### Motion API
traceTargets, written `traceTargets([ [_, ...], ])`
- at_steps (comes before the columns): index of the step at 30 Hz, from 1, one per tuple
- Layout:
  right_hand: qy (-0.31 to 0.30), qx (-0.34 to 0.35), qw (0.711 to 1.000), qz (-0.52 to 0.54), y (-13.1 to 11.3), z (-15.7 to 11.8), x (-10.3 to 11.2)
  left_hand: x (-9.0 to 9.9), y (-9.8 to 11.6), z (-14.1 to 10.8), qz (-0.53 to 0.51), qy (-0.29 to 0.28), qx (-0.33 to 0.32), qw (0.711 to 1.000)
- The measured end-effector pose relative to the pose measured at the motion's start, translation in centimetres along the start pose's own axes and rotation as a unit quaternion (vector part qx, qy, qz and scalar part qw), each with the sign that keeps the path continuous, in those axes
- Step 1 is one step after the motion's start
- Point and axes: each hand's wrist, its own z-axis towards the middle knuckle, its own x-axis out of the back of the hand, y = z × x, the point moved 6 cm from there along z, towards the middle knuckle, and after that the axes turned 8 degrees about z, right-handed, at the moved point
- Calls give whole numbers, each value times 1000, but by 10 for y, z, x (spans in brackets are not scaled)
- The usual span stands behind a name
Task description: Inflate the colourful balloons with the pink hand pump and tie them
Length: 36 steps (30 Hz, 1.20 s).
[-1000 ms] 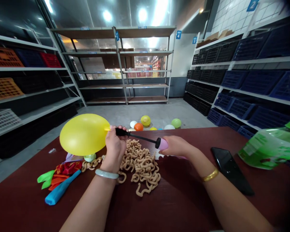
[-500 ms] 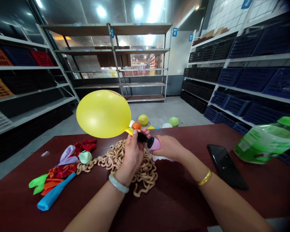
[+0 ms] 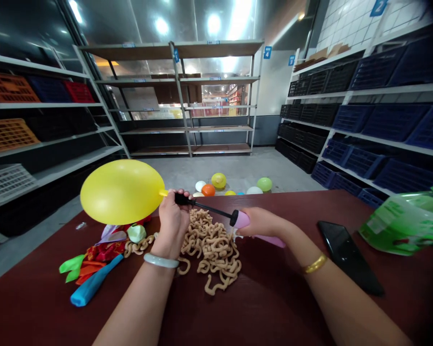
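Note:
A large blown-up yellow balloon [image 3: 122,192] points left, its neck at my left hand [image 3: 173,218]. That hand is closed round the black end of a balloon pump [image 3: 241,219], where the neck meets it. My right hand [image 3: 261,225] grips the pump's pink barrel. Between the two hands a thin black rod is drawn out. Beneath them lies a heap of tan, curled, worm-like pieces [image 3: 216,242] on the dark red table [image 3: 267,298]. Flat balloons in red, purple, green, orange and blue [image 3: 97,283] lie left of my left hand.
To the right are a black phone [image 3: 348,254] and a green-filled jug [image 3: 404,223]. Several blown-up balloons, among them an orange one [image 3: 208,190], sit on the floor past the table. Shelves [image 3: 184,129] with crates [image 3: 364,158] at the sides surround the area.
My left hand and the yellow balloon have moved left, away from my right hand. The pump's black rod has come out between them. The view has shifted slightly.

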Motion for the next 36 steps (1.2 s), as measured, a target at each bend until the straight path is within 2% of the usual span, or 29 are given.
traceTargets([
  [2, -33, 10, 999, 40, 5, -1, 0, 5, 5, 5, -4, 8, -9, 1000],
  [5, -16, 18, 999, 25, 9, -1, 4, 1, 2, 2, -1, -8, -16, 1000],
  [9, 23, 15, 999, -27, 7, 1, 2, -16, -19, -20, 6, -41, -8, 999],
  [13, 50, 21, 998, -30, 0, 5, -6, -35, -46, -51, 18, -75, 22, 997],
  [17, 76, 17, 996, -41, -6, 5, -9, -45, -57, -69, 29, -90, 27, 995],
  [20, 66, 28, 997, -20, -8, 5, -9, -43, -50, -63, 39, -85, 18, 995],
  [25, 19, 31, 999, 18, 3, 4, -2, -24, -21, -30, 29, -46, 3, 999],
  [30, 29, 30, 999, -15, 10, 0, 10, -6, 8, -5, 7, -14, -22, 1000],
  [33, 40, 17, 998, -53, 13, -2, 14, -4, 12, -3, 2, -10, -34, 999],
  [36, 61, 22, 994, -93, 12, -1, 14, -11, 3, -11, 0, -25, -34, 999],
])
